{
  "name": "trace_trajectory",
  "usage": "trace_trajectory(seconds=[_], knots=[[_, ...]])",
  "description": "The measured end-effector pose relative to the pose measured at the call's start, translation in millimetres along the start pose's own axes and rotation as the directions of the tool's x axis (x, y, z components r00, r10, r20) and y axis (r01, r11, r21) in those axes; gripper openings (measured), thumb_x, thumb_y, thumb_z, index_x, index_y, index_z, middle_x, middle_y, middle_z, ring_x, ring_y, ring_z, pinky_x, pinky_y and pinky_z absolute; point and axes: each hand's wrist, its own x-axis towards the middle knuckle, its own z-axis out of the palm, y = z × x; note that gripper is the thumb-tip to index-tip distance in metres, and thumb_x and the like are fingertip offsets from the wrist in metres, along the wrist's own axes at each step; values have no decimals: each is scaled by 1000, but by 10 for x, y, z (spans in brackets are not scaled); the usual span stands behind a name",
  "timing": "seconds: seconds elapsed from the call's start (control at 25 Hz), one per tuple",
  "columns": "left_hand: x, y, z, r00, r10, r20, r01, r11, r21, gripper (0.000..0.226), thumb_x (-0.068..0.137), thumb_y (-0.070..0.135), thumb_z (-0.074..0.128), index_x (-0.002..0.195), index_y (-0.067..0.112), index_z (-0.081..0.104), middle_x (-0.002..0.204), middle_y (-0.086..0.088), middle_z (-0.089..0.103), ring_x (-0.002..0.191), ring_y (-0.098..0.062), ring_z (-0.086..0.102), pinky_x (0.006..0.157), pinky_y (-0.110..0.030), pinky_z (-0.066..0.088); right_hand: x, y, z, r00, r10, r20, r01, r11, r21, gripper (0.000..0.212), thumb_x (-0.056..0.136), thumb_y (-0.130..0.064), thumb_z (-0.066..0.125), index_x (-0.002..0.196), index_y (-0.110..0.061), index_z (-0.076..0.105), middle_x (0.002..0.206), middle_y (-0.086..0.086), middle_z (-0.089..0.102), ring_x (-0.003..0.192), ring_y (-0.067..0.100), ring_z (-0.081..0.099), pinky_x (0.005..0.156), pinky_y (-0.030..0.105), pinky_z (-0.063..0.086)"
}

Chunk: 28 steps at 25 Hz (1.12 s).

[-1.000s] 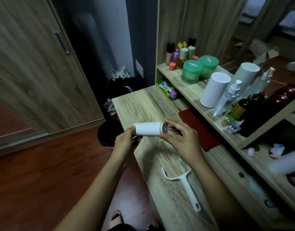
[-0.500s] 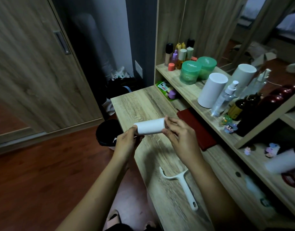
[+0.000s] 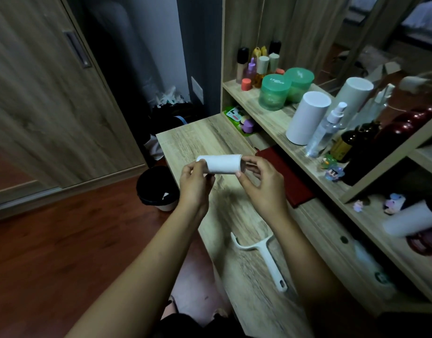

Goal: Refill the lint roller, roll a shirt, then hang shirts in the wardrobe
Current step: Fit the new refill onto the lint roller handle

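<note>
I hold a white lint roll refill (image 3: 222,163) level above the wooden desk (image 3: 202,140), one hand at each end. My left hand (image 3: 195,184) pinches its left end. My right hand (image 3: 261,181) grips the right end, fingertips at the open core. The empty white lint roller handle (image 3: 263,257) lies flat on the desk below my right forearm, its forked head toward me and left. No shirt is in sight. The wardrobe's wooden sliding door (image 3: 46,93) stands at the left.
A black waste bin (image 3: 157,189) sits on the floor left of the desk. A dark red pouch (image 3: 287,176) lies on the desk by my right hand. The shelf (image 3: 263,113) carries green jars, white cylinders, bottles and small figures. Another white roll (image 3: 410,218) lies at the lower right.
Both hands have lifted the roll slightly and turned it nearer level; my right fingers shifted on its end. The handle on the desk has not moved.
</note>
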Motion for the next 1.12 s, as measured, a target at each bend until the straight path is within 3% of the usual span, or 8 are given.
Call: trace_trajectory(seconds=[0.16,0.32,0.56,0.72,0.8,0.88,0.96,1.12], knots=[[110,-179,101,997,-72,11,70,993,92,37,91,23,57,121,9,40,95,-4,53,83,-23,58,63,-25,52,-60,246,112,993,118,8,-118,992,34,31,81,-5,62,111,-10,60,114,8,63,96,11,63,88,37,54],[243,-493,77,989,-124,-80,138,967,214,46,86,16,62,125,6,39,110,-17,54,82,-23,60,60,-30,55,-271,515,193,976,211,43,-212,977,15,30,83,1,54,112,-6,59,115,14,61,95,14,63,88,40,54],[295,-659,11,971,-233,-53,238,959,156,41,89,12,60,126,1,44,102,-12,58,76,-19,61,55,-25,56,-336,639,132,969,232,85,-232,973,-5,33,82,2,52,113,-10,59,104,5,63,92,18,63,87,36,52],[298,-633,4,944,-330,-25,331,943,37,26,89,12,58,113,4,50,90,-5,56,77,-14,60,64,-27,58,-388,599,-21,943,319,-96,-323,946,-32,35,80,-2,55,113,-10,53,99,5,58,96,21,57,88,30,45],[284,-606,-10,940,-341,-27,342,938,50,15,89,11,57,103,8,52,85,-4,54,74,-12,58,71,-28,55,-548,717,-73,877,475,-77,-480,850,-216,37,81,-15,60,116,-8,49,112,10,55,110,26,50,95,39,41],[289,-593,-44,935,-353,-32,355,934,50,16,88,12,58,103,8,53,86,-4,54,75,-13,58,71,-28,54,-774,870,-45,713,701,-14,-640,642,-422,54,81,-37,61,122,-7,42,128,15,48,121,32,43,99,43,39],[285,-596,-74,927,-372,-36,374,927,40,19,87,13,59,105,9,53,89,-4,55,78,-14,58,64,-25,57,-973,1022,36,601,799,-23,-691,505,-518,69,78,-55,56,122,-5,40,130,19,48,121,37,44,97,46,42],[249,-597,-112,921,-389,-39,390,921,22,22,86,15,61,106,9,54,95,-7,52,80,-18,59,57,-24,58,-1082,1132,173,541,841,-13,-731,463,-502,68,83,-62,38,124,-8,42,124,17,56,111,37,55,90,46,46]])
